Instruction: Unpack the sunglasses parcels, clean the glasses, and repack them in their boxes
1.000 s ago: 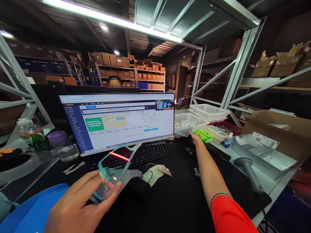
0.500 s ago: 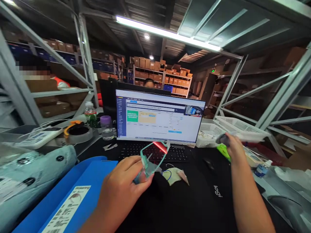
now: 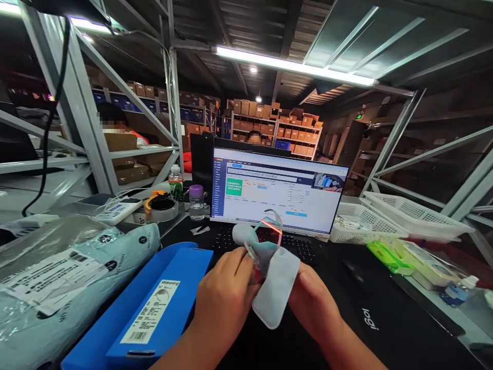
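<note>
My left hand (image 3: 227, 288) is closed on a pair of glasses (image 3: 272, 226) with a thin frame, held up in front of the keyboard. A red streak of light lies across the lens. From the right, my right hand (image 3: 318, 298) grips a light grey cloth (image 3: 278, 288), which hangs down and wraps partly over the glasses. The cloth hides much of the lens and some fingers. Beside my left forearm lies a blue box (image 3: 192, 277) whose white label (image 3: 154, 311) pictures eyewear.
A monitor (image 3: 262, 205) stands behind the keyboard (image 3: 223, 240). Plastic-wrapped parcels (image 3: 134, 252) lie at left, near a tape roll (image 3: 162, 204) and a purple-capped bottle (image 3: 196, 203). White baskets (image 3: 419, 213), a green packet (image 3: 391, 257) and a mouse (image 3: 352, 271) are on the right.
My right hand has come from the basket side to the middle, bringing the grey cloth against the glasses. My left hand still holds the glasses. The view has turned slightly left.
</note>
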{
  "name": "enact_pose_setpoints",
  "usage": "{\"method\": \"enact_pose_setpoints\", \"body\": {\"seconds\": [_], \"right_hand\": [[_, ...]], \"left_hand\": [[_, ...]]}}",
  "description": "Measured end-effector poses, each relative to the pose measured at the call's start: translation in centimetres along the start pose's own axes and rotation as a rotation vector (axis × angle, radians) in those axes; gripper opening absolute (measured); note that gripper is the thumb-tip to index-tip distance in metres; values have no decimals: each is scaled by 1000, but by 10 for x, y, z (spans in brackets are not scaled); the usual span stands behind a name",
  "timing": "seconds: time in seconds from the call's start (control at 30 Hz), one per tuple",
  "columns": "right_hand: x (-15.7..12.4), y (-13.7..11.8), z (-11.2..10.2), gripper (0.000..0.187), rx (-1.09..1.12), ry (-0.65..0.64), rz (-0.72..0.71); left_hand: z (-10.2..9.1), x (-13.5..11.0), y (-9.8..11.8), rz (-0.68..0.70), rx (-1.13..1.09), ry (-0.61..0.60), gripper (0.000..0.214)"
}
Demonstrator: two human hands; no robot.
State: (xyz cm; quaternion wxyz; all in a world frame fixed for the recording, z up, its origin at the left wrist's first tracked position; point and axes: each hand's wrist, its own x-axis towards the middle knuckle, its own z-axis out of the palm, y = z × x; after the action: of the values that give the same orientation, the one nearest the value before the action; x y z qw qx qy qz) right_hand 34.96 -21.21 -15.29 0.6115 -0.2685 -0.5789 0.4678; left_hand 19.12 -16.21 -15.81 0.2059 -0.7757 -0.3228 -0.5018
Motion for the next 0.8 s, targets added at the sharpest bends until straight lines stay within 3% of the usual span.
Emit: {"method": "enact_pose_setpoints", "body": {"seconds": [0.13,0.33,0.47,0.63,0.8], "right_hand": [[9,-3,-7,20,-135,55,-36],[7,7,5,19,-335,331,-185],[2,6,8,21,-194,501,-196],[11,-14,-9,32,94,592,-106],[11,2,1,38,132,682,-110]], "left_hand": [[-3,2,3,38,39,-29,19],[5,-5,9,116,23,26,24],[8,-8,8,216,-61,69,15],[9,-7,12,314,-139,107,11],[10,-6,16,263,-51,79,9]]}}
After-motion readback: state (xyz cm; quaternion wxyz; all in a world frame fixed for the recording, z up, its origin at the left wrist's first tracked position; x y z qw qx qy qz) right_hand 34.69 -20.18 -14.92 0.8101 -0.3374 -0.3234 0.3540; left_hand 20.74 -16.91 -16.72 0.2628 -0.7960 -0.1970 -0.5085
